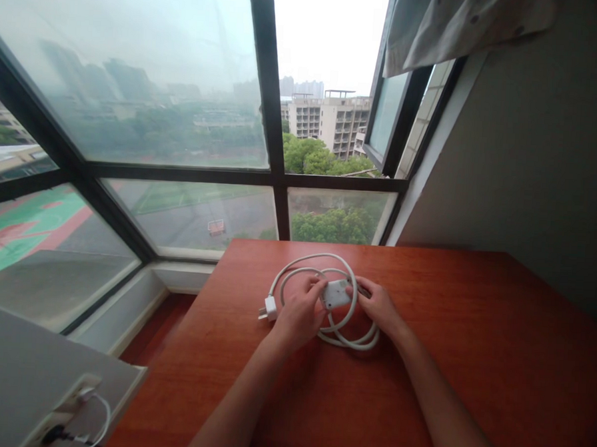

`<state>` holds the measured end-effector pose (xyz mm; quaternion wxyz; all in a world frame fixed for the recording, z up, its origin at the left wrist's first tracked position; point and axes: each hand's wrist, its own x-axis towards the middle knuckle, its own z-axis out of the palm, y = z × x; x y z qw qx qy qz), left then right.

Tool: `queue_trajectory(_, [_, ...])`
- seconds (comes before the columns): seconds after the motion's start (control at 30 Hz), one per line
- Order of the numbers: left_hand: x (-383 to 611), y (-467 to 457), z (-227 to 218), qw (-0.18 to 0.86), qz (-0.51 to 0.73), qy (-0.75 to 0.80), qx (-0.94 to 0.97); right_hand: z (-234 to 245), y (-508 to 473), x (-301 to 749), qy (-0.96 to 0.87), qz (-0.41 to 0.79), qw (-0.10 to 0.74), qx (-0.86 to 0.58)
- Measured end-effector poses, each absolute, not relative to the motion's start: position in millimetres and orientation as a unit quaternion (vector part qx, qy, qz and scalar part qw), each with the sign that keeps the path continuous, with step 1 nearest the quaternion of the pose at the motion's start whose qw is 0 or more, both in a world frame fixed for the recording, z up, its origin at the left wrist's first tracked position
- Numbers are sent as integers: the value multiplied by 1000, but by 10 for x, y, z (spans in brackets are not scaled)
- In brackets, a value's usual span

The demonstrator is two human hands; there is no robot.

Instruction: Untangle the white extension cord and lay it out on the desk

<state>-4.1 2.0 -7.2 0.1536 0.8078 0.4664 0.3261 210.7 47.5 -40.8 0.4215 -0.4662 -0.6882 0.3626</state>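
Hands (pixel 298 313) (pixel 380 309) on power strip (pixel 335 293), table (pixel 474 313) centre.

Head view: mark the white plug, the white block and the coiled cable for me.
white plug (pixel 270 309), head view, middle of its body.
white block (pixel 335 293), head view, its top face.
coiled cable (pixel 352 345), head view, near arc of the loop.

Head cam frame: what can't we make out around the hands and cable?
Head view:
Block: left end covered by left hand; grip unclear.
Block's right end: hidden under right hand.
Plug: prongs too small to count.
Cable: loops run under both hands.
Outlet, bottom-left: cut off by the edge.
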Motion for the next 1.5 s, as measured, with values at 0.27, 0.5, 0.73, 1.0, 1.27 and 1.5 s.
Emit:
queue_trajectory(0.27, [-27,16,-74,163,323,474,803,-387,466,2080,-695,292,469,-461])
queue_trajectory(0.5, [24,-43,-50,115,303,528,785,-291,441,2108,-704,326,470,-421])
queue_trajectory(0.73, [64,-61,-55,78,312,495,807,-237,429,2202,-563,561,472,-381])
queue_trajectory(1.0, [-4,-63,21,-11,306,517,799,-357,479,2248,-486,627,470,-387])
queue_trajectory(1.27, [-82,35,-6,105,210,524,819,-199,360,2156,-535,637,426,-356])
queue_trajectory(1.5, [-92,46,-69,132,198,498,834,-158,325,2085,-584,621,398,-339])
